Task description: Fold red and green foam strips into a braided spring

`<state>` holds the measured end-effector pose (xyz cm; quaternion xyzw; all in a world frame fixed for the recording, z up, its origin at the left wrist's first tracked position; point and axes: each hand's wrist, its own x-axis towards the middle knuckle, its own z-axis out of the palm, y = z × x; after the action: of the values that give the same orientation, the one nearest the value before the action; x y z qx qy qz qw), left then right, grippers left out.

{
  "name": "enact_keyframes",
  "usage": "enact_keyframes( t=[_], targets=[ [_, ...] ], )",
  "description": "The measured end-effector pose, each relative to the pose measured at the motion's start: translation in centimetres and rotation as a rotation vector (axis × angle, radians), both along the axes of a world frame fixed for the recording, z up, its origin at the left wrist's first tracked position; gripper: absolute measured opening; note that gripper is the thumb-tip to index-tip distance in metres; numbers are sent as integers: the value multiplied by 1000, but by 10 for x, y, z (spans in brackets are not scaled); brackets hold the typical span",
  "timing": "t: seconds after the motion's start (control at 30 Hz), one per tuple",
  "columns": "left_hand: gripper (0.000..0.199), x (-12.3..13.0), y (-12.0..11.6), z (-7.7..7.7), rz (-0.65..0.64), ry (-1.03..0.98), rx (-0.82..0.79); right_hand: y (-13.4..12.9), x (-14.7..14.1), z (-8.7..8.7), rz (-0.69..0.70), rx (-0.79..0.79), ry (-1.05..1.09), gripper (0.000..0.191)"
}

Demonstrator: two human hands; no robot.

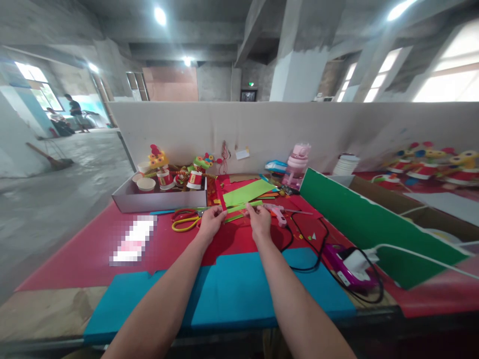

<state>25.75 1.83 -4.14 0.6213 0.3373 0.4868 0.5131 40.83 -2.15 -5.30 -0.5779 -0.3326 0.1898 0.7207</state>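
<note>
Overhead, bare concrete beams and ceiling lamps are seen in the head view, and a pale partition (337,129) is set along the far edge of the table (75,259), which is covered in red sheet with a blue sheet (239,294) laid nearest the camera. A grey box (157,199) of paper cups and toy figures is placed at far left, yellow-handled scissors (185,222) beside it, a pink bottle (297,167) further back, and a green board (366,224) leaned at the right. A patch on the red sheet is pixelated and cannot be read.

Both forearms are stretched forward. A green paper strip (239,206) is held just above the red sheet: one end is pinched in the fingers of the left hand (211,222), the other in those of the right hand (259,221).
</note>
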Motion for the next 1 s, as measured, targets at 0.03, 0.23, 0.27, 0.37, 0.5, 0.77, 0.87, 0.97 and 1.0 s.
enact_keyframes(
  t=[0.03, 0.23, 0.27, 0.37, 0.5, 0.77, 0.87, 0.97, 1.0],
  targets=[
    [29, 0, 0, 0, -4, -2, -2, 0, 3, 0, -15, 7, 2, 39],
    [30, -2, 2, -2, -25, -14, -15, 0, 13, 2, -72, 94, 100, 38],
    [30, -2, 2, -1, -30, -11, -16, -1, 13, 3, -80, 101, 116, 38],
    [30, -3, 1, 0, -45, -8, -21, -2, 15, 6, -114, 111, 138, 40],
    [32, -2, -1, 3, -105, -72, -70, -1, 17, 5, -203, 168, 131, 43],
    [27, -7, -6, 10, -321, -203, -175, 3, 11, -1, -13, 99, 460, 39],
    [26, -9, -8, 11, -420, -186, -237, -4, -3, 8, 336, -27, 397, 38],
    [25, -9, -10, 11, -501, -120, -278, -14, -16, 18, 666, -36, 239, 39],
    [24, -9, -11, 10, -521, -101, -281, -16, -18, 20, 711, -45, 196, 40]
  ],
)
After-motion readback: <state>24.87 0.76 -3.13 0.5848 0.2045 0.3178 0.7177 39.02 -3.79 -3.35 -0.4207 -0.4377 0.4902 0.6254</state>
